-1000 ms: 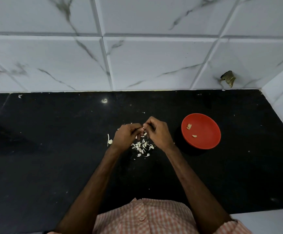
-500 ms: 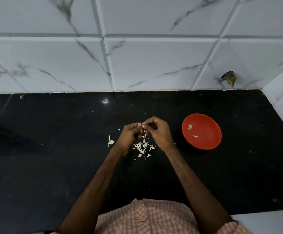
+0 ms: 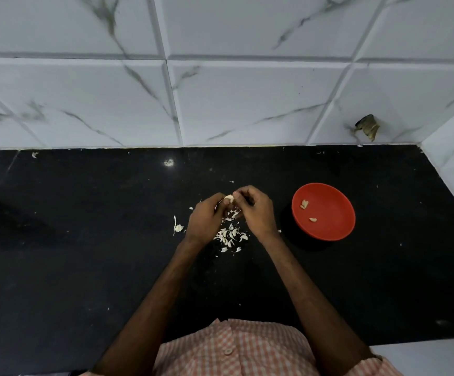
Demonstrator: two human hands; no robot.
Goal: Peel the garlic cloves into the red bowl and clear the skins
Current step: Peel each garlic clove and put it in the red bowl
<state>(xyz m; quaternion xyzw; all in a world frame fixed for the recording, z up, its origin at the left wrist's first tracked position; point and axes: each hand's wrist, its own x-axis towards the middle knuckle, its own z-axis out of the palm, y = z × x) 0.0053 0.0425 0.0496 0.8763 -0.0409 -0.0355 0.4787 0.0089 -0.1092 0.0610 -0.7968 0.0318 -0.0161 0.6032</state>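
Both hands raised just above the black bench (image 3: 84, 240), in the middle of the view, fingertips meeting.

Left hand (image 3: 205, 221): fingers curled, thumb and forefinger pinching a garlic clove (image 3: 229, 198). Right hand (image 3: 255, 213): fingers curled, tips pinching the same clove from the other side. The clove is pale and mostly covered. Its long axis seems to run roughly left to right between the two hands. Cannot tell which end is the tip.

Pile of skins (image 3: 231, 236) on the bench directly beneath and just nearer than the hands, loose white flakes pointing all ways. A separate skin scrap (image 3: 177, 227) lies just left of the left hand, with a thin strip standing near-vertical in view.

Red bowl (image 3: 334, 202) sits on the bench to the right of the right hand, apart from it. Inside: peeled cloves (image 3: 304, 204) toward the left wall, and one more peeled clove (image 3: 312, 219) nearer the centre, long axis roughly left to right.

White marbled wall tiles (image 3: 247, 104) behind the bench. Checked shirt (image 3: 234, 348) at bottom edge
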